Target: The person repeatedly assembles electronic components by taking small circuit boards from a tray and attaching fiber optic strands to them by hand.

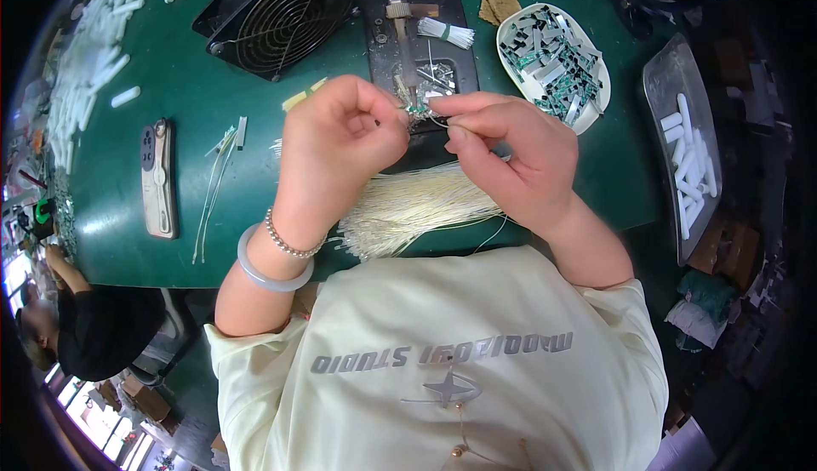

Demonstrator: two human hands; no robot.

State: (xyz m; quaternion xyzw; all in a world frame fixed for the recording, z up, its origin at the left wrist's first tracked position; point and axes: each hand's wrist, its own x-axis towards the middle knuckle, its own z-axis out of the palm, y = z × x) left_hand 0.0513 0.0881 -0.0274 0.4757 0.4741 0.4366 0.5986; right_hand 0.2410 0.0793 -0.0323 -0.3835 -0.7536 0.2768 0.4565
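Observation:
My left hand (340, 143) is closed, its fingertips pinching a small green circuit part (417, 110) above the green table. My right hand (506, 148) meets it from the right, thumb and forefinger pinching a thin pale wire (438, 119) at the same part. Both hands hover over a bundle of pale yellow wires (417, 203) lying on the table edge. Just behind the fingertips sits a black soldering stand (414, 37) with a soldering iron tip.
A black fan (277, 13) lies at the back left. A white oval dish (553, 62) holds several small green parts. A metal tray (688, 143) with white tubes is at right. A phone (158, 178) and white tubes (85, 71) lie left. Another person (77, 318) sits lower left.

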